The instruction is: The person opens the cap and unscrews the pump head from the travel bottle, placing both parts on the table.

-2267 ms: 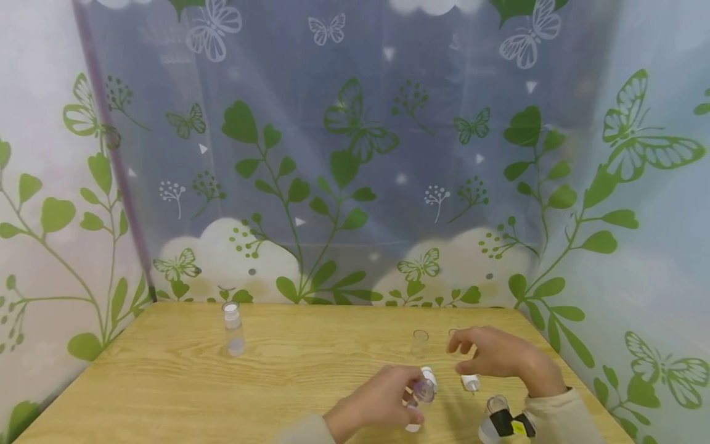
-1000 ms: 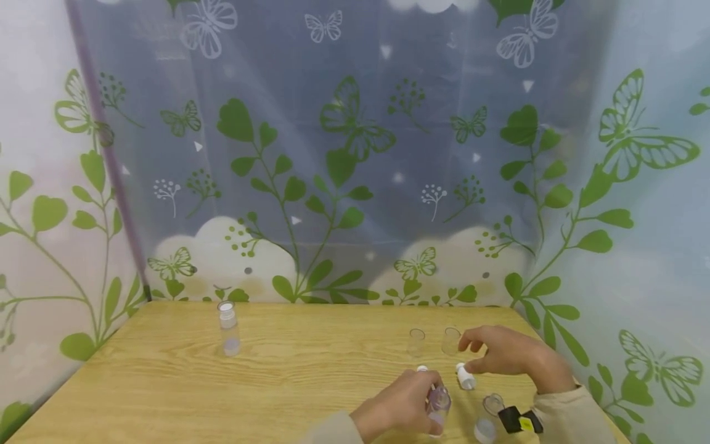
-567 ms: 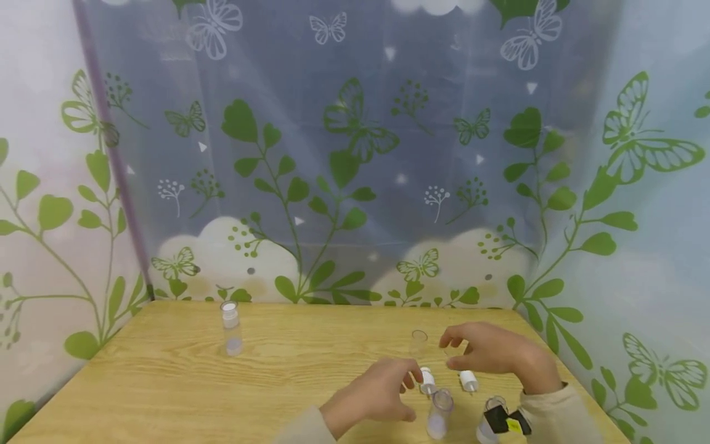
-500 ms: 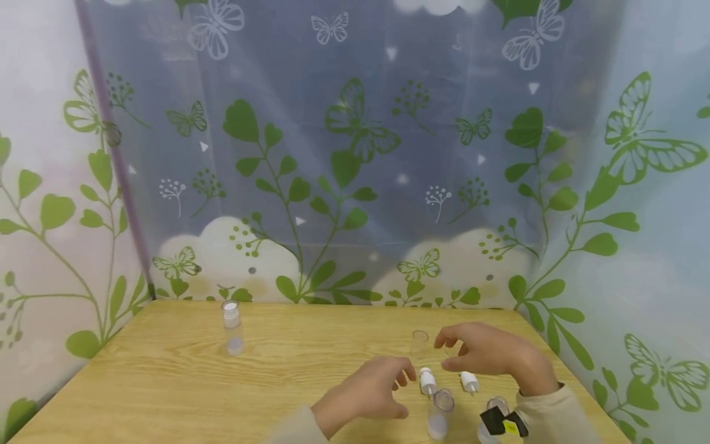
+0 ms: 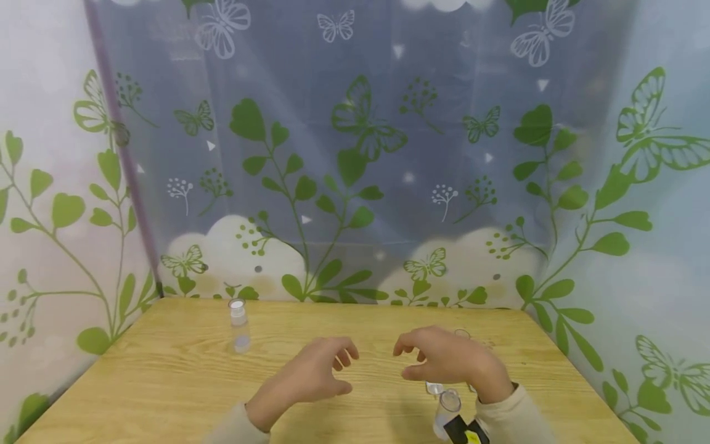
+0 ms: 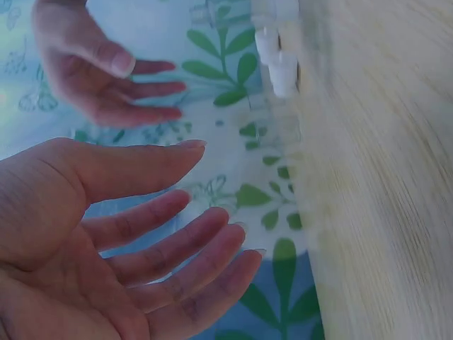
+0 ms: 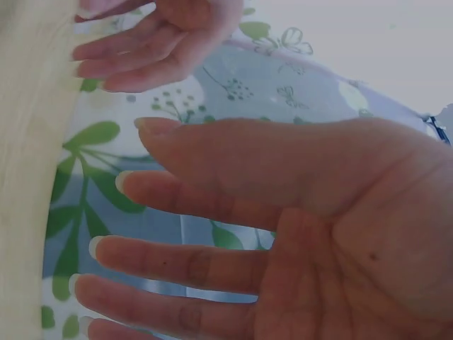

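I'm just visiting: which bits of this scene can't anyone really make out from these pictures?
Head view: part of the near clear bottle's base, covered by the black piece at the right wrist.
Head view: most of the clear cup, behind the right hand; its rim shows.
Head view: whether the white-topped bottle holds liquid; too small.
Left wrist view: the clear object, blurred and cut by the top edge.
Right wrist view: part of the left hand, cut by the top edge.

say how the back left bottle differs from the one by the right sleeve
The back left bottle has a white top; the near bottle shows none. The back left bottle is unobstructed; the near bottle is partly covered by a black device. Both look clear and upright.
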A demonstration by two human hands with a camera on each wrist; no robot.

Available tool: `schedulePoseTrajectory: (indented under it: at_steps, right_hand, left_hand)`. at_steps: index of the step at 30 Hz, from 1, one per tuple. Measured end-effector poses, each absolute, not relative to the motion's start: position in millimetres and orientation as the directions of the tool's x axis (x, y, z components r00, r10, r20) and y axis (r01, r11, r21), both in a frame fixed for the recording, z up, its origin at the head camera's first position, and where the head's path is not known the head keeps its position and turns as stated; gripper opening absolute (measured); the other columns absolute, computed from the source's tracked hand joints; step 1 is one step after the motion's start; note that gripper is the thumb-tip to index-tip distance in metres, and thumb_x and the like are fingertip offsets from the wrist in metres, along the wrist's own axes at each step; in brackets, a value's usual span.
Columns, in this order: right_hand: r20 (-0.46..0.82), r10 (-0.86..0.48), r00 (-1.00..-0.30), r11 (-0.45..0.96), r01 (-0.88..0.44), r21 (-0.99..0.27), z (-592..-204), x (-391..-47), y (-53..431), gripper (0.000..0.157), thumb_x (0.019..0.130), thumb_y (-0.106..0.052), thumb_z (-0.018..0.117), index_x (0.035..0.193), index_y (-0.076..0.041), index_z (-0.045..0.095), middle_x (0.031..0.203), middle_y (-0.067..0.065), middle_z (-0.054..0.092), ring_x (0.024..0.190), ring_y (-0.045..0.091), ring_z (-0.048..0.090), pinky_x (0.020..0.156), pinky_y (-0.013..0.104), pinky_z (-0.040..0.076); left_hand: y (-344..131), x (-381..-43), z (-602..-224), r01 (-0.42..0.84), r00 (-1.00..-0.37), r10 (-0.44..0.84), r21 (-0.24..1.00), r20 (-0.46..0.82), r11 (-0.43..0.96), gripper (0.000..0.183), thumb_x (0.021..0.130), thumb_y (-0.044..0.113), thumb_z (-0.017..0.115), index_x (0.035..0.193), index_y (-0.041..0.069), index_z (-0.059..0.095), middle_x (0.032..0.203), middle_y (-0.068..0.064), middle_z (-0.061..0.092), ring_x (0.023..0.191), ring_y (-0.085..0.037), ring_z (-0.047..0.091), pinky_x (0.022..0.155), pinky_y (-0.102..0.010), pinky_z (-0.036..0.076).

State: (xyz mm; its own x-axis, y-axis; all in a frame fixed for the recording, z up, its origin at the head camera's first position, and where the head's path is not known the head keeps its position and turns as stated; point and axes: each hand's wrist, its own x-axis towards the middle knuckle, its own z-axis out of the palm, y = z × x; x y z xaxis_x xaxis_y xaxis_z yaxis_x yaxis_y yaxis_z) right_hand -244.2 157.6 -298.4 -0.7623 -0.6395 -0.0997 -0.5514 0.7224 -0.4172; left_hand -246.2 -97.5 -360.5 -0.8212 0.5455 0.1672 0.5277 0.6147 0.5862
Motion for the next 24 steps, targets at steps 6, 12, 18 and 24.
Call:
schedulePoseTrajectory:
  at_steps: [6, 12, 18, 24]
  right_hand:
    - [-0.118, -0.639, -0.76, 0.724, -0.542, -0.428, -305, -244, 145, 0.026, 0.087, -0.025, 0.068, 0.113, -0.02, 0.063, 0.117, -0.002, 0.064, 0.093, 0.019, 0.064, 0.075, 0.029, 0.051]
    - [-0.132, -0.637, -0.76, 0.729, -0.538, -0.423, -312, -245, 137, 0.026, 0.087, -0.026, 0.069, 0.112, -0.023, 0.063, 0.117, -0.004, 0.064, 0.09, 0.014, 0.063, 0.072, 0.026, 0.05]
    - [-0.171, -0.64, -0.749, 0.731, -0.524, -0.437, -317, -246, 131, 0.026, 0.087, -0.025, 0.069, 0.112, -0.022, 0.064, 0.119, -0.001, 0.064, 0.091, 0.015, 0.064, 0.073, 0.026, 0.051]
    - [-0.185, -0.641, -0.745, 0.737, -0.531, -0.417, -319, -249, 128, 0.025, 0.087, -0.025, 0.069, 0.111, -0.022, 0.064, 0.117, 0.0, 0.064, 0.089, 0.014, 0.065, 0.073, 0.025, 0.051]
  left_hand:
    - [-126, -251, -369, 0.509, -0.841, 0.507, 0.597, 0.191, 0.62, 0.035, 0.074, 0.013, 0.079, 0.105, 0.011, 0.062, 0.095, -0.004, 0.066, 0.086, -0.02, 0.063, 0.072, -0.03, 0.052]
    - [-158, -264, -383, 0.451, -0.882, 0.431, 0.612, 0.192, 0.65, 0.032, 0.074, 0.012, 0.078, 0.102, 0.009, 0.062, 0.091, -0.006, 0.064, 0.083, -0.021, 0.062, 0.07, -0.034, 0.052]
    - [-200, -280, -393, 0.413, -0.906, 0.379, 0.595, 0.189, 0.69, 0.025, 0.073, 0.012, 0.079, 0.091, 0.006, 0.062, 0.086, -0.007, 0.064, 0.079, -0.016, 0.061, 0.067, -0.025, 0.052]
    - [-236, -288, -390, 0.279, -0.957, 0.265, 0.608, 0.114, 0.744, 0.024, 0.072, 0.013, 0.08, 0.086, 0.004, 0.062, 0.085, -0.008, 0.065, 0.077, -0.017, 0.059, 0.064, -0.029, 0.05]
